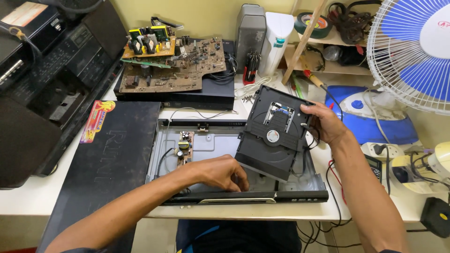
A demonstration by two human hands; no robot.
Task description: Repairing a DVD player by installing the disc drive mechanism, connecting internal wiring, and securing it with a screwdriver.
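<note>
A person is working at a cluttered white bench (pixel 28 199), holding a black disc drive tray unit (pixel 274 133) tilted above an opened disc player chassis (pixel 225 140). The right hand (pixel 323 122) is gripping the drive unit at its upper right edge, thumb lying across the top face and fingers curling behind the rim, so the unit is hanging down and to the left of that grip, its lower corner dipping into the chassis. The left hand (pixel 220 172) is resting inside the chassis near the front panel (pixel 243 197), fingers bent downward and closed loosely; whether it is pinching anything is not visible. The drive's lower left edge is sitting just beside the knuckles of this hand.

Inside the chassis, a small green power board (pixel 184 146) is lying at the left, well apart from the drive. The player's removed black cover (pixel 112 154) is lying flat to the left of the chassis. Behind, bare circuit boards (pixel 173 63) are stacked on another black player (pixel 187 96). A white and blue fan (pixel 415 51) is standing at the right, with a blue clothes iron (pixel 370 115) below it, and a large black stereo (pixel 51 79) is filling the left side.
</note>
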